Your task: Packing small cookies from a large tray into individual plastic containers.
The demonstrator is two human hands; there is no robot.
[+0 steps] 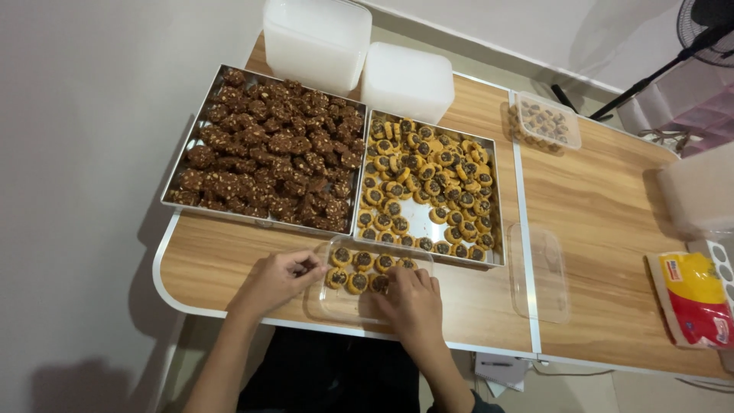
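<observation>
A clear plastic container (336, 302) lies at the table's near edge with several round yellow cookies with dark centres (358, 264) lined up inside. My left hand (277, 279) rests at the container's left rim, fingers pinched at its wall next to the cookies. My right hand (413, 302) is over the container's right part, fingertips down on a cookie; whether it grips one is unclear. Behind the container stands a metal tray (419, 222) of the same yellow cookies, partly emptied at its near side.
A second metal tray (180, 164) at the left holds dark chocolate cookies. Stacked white plastic tubs (317, 38) stand at the back. A clear lid (540, 271) lies right of the tray, a filled clear container (544, 122) farther back, a yellow-red packet (696, 298) at the right edge.
</observation>
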